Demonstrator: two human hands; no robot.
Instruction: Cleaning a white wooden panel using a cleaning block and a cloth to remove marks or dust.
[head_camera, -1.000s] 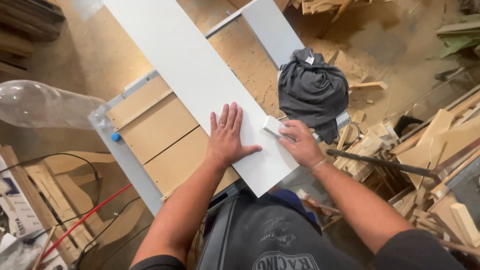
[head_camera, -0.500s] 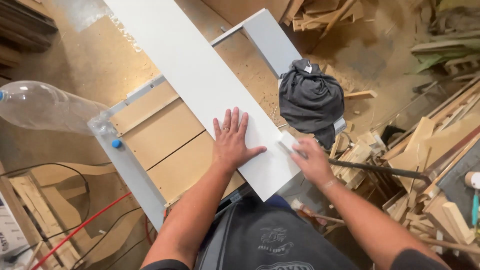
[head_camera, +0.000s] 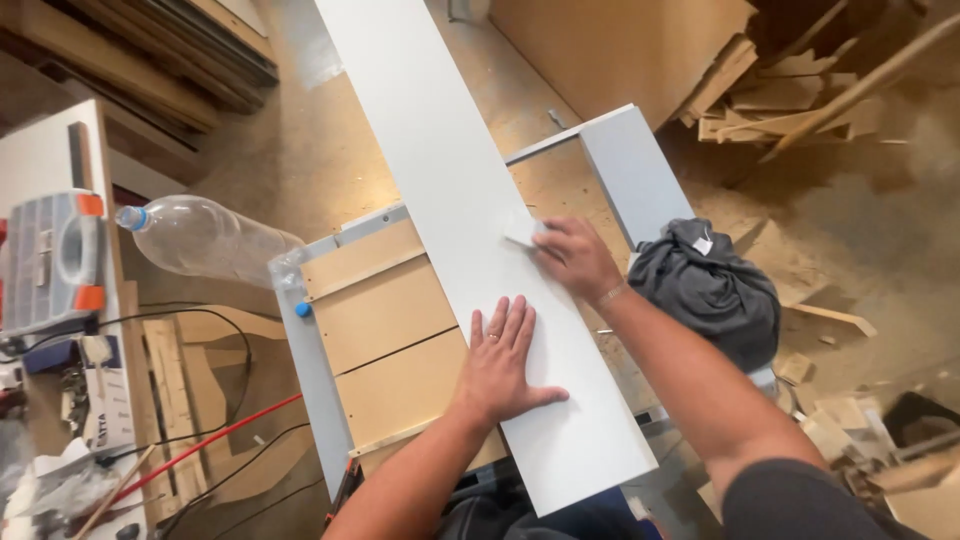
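Long white board (head_camera: 440, 200) lying across grey frame (head_camera: 630, 170) — left hand (head_camera: 500, 365) pressing flat on board, fingers spread. Right hand (head_camera: 575, 255) pinching small white block (head_camera: 522, 233) at board's right edge — dark cloth (head_camera: 715, 295) lying right of board.

Head view: we are looking steeply down, close over the long white laminated board (head_camera: 470, 250) crossing the grey-framed wooden workbench (head_camera: 390, 330).

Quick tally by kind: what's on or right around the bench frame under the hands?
White board: 1
Small white pad under right hand: 1
Grey cloth: 1
Clear plastic bottle: 1
Grey organiser case: 1
Left hand lies flat on the board.
Total: 5
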